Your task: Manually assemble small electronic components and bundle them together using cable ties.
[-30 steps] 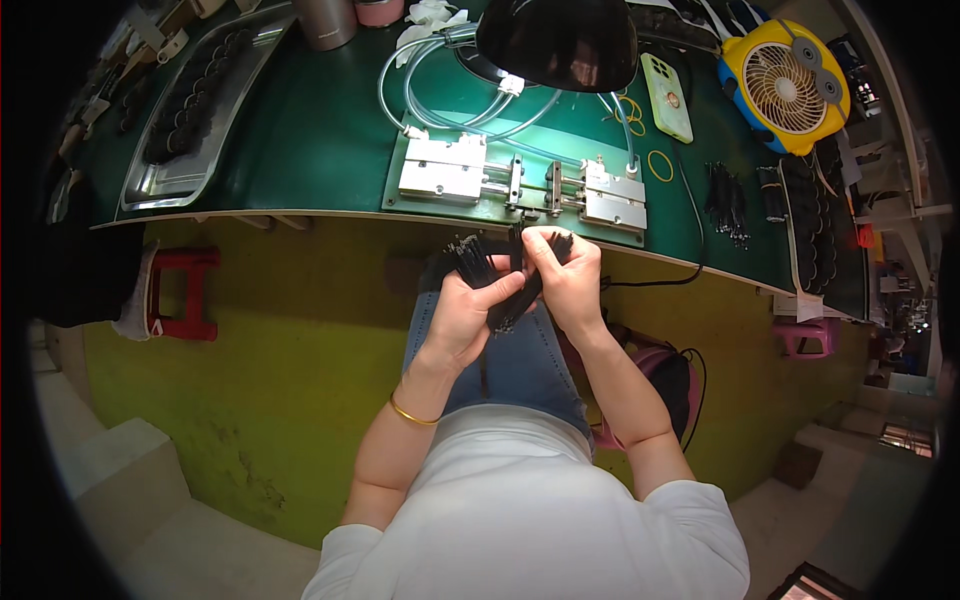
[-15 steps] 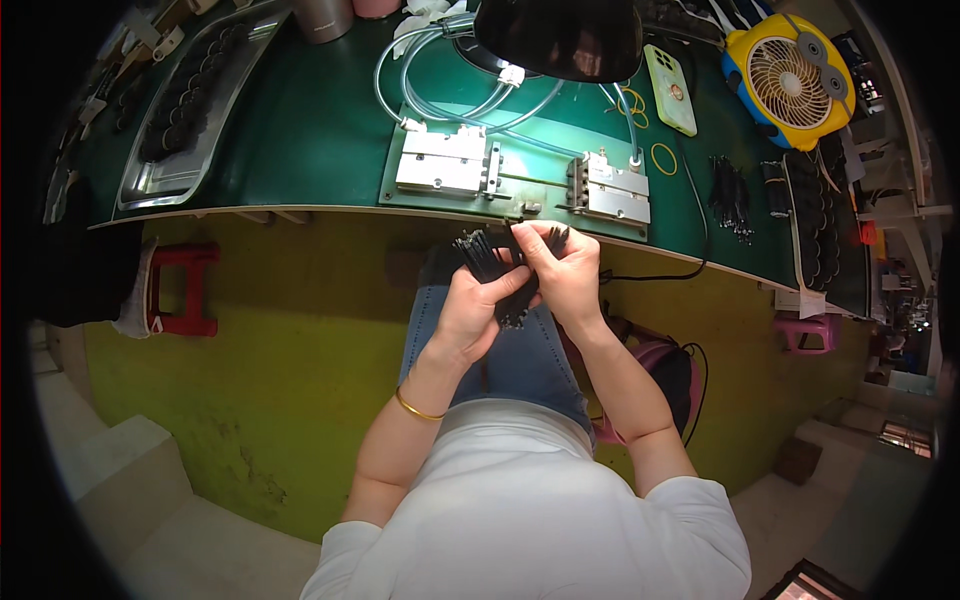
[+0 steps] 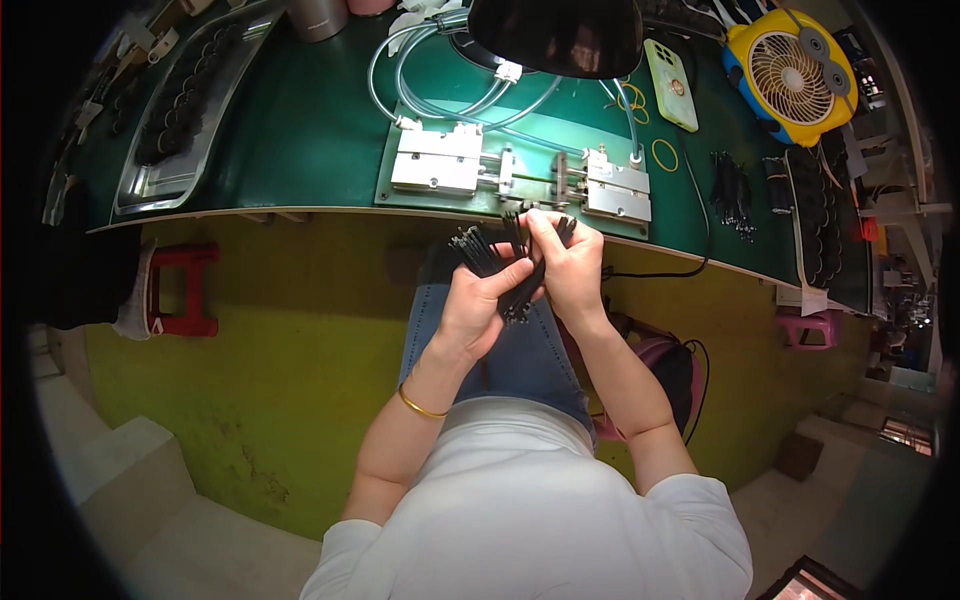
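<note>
My left hand [image 3: 473,303] is closed around a bundle of thin black cords [image 3: 478,253] with small pale tips, fanned out at its upper end. Close beside it, my right hand [image 3: 570,262] pinches several black cords of the same kind [image 3: 567,233], thumb against fingers. The lower ends of the cords hang between the hands, above my lap. Just beyond my fingers, at the bench's front edge, sits a metal clamping fixture with a left block [image 3: 437,160] and a right block [image 3: 616,190]. Their rods stand extended toward each other, with a narrow gap between the end plates.
Clear air hoses [image 3: 405,75] loop behind the fixture under a black lamp [image 3: 556,35]. A metal tray [image 3: 200,165] lies left on the green bench. At right are a phone [image 3: 671,85], a yellow fan [image 3: 792,78] and more black cords [image 3: 733,195]. A red stool [image 3: 187,290] stands below.
The fixture's two end plates have moved inward toward each other. My right hand has shifted slightly right and up with its cords; my left hand keeps its hold on the bundle.
</note>
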Demonstrator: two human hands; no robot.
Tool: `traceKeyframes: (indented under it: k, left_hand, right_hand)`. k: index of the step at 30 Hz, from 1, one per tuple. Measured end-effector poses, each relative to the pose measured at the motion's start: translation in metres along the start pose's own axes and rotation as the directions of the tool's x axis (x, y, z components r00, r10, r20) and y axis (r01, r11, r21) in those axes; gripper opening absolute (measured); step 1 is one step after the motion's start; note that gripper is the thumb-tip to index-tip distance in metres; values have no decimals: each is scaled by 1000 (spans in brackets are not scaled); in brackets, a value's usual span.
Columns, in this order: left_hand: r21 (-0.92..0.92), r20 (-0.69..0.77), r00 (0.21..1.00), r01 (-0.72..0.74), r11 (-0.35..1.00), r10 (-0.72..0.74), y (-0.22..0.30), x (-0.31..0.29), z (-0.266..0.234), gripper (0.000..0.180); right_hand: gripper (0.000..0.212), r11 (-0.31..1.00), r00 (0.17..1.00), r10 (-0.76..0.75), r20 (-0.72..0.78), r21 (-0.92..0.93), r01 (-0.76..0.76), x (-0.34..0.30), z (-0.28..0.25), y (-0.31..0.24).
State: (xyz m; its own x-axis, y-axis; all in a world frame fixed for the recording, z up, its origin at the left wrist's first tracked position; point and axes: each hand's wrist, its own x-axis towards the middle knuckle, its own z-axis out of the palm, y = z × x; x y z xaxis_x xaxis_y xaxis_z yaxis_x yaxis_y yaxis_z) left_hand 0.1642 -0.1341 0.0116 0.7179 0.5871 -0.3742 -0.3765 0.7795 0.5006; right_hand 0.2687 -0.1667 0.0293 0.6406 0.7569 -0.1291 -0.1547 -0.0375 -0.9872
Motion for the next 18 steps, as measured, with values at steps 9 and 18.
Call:
traceKeyframes:
  k: [9, 18]
  left_hand:
    - [-36, 27, 1000, -5, 999, 6, -2, 1, 0, 12]
    - [16, 13, 1000, 7, 1000, -7, 0, -1, -4, 14]
  right_hand:
    - [21, 997, 1000, 23, 6, 72, -23, 4, -2, 2]
    - [19, 998, 996, 65, 57, -16, -64, -8, 3, -15]
